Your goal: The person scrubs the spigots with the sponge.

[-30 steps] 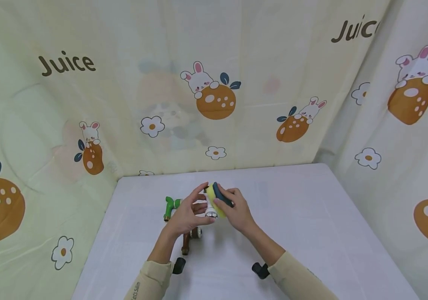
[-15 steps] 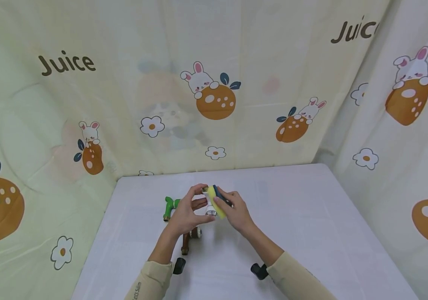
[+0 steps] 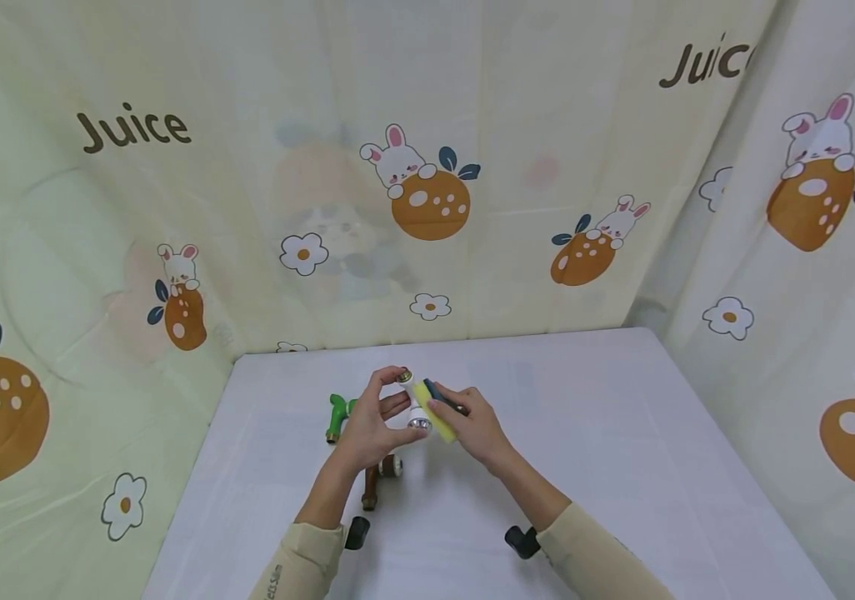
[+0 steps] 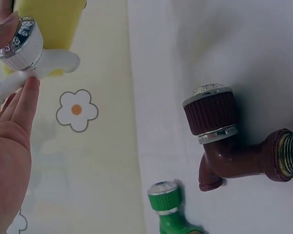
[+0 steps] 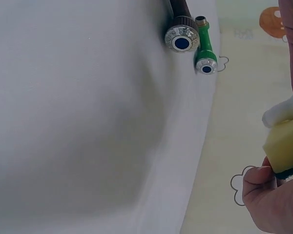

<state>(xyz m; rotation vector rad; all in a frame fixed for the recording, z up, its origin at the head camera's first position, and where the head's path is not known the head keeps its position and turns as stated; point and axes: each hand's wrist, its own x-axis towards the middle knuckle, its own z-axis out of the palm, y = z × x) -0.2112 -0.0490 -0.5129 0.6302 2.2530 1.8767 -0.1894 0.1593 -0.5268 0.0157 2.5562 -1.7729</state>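
My left hand (image 3: 369,429) holds a white tap (image 3: 417,412) above the table, its thumb on the silver-topped knob and a finger at the threaded end. In the left wrist view the tap's white spout (image 4: 63,60) points away from the palm. My right hand (image 3: 474,423) pinches a yellow sponge (image 3: 438,423) with a dark scouring side. The sponge's yellow face lies against the tap in the head view. In the right wrist view the sponge (image 5: 285,146) is right beside the spout, partly cut off by the frame edge.
On the white table (image 3: 585,433), a brown tap (image 3: 371,490) lies below my left hand. Behind that hand is a green tap (image 3: 336,418), partly hidden. A patterned curtain (image 3: 502,275) hangs behind the table and along both sides.
The white tap's threaded end has tipped left, so its opening shows more. The sponge has slid down along the tap and a little to the right. Both forearms have hardly moved.
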